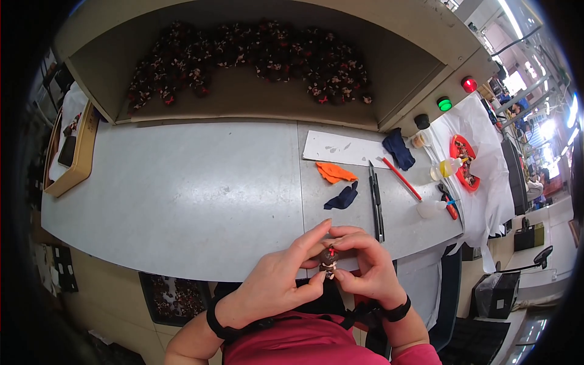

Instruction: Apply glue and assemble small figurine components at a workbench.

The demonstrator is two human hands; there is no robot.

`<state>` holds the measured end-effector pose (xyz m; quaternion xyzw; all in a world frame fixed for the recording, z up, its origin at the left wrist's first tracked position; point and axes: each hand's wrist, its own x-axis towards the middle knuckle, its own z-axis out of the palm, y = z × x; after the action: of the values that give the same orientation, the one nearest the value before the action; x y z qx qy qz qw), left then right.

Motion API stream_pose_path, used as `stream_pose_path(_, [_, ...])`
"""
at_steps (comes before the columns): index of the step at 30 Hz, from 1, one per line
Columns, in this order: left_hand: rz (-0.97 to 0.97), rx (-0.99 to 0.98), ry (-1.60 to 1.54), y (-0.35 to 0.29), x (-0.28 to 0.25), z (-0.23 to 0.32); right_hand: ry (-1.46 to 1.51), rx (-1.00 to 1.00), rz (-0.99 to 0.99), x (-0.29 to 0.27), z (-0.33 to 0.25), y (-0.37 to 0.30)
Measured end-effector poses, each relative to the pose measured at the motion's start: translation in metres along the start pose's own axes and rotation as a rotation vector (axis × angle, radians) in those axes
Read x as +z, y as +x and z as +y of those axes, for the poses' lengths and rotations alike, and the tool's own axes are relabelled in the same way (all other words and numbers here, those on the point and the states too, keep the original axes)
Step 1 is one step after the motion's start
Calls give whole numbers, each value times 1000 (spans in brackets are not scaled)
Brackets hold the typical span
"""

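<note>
A small dark brown figurine (329,260) with a red detail at its top and pale bands lower down is held up between both hands, just off the table's near edge. My left hand (275,278) grips it from the left, thumb against its lower part and index finger stretched up beside it. From the right, my right hand (372,267) pinches it with bent fingers and thumb. The fingers partly cover its sides. Beyond the hands lie a dark blue cloth scrap (342,197), an orange cloth (336,172) and a slim black pen-like tool (376,204).
Many similar figurines (274,58) crowd the shelf box (243,103) at the back. A tan tray (85,152) stands far left. At right are a red stick (401,179), squeeze bottles (447,168), a red dish (459,146) and button lights (444,104). A dark crate (146,298) sits below.
</note>
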<state>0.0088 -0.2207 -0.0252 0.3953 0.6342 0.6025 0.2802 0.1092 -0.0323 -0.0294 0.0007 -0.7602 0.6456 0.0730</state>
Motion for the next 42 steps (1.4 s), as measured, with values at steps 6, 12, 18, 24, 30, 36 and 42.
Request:
stream_pose_path(6, [-3, -2, -6, 1, 0, 0, -5, -21, -8, 0, 2, 1])
stream_pose_path(12, [4, 7, -4, 1, 1, 0, 1, -23, -12, -1, 2, 0])
stream_pose_path(18, [8, 12, -15, 0, 1, 0, -1, -27, -14, -1, 3, 0])
stream_pose_path(24, [-2, -4, -7, 0, 0, 0, 6, -7, -6, 0, 2, -1])
stream_pose_path(30, [1, -14, -18, 0, 2, -3, 19, -1, 16, 1, 2, -1])
stream_pose_path(36, [24, 2, -34, 0, 3, -3, -15, -29, -10, 0, 0, 1])
stream_pose_path(42, [16, -16, -3, -1, 2, -1, -8, -18, -13, 1, -1, 1])
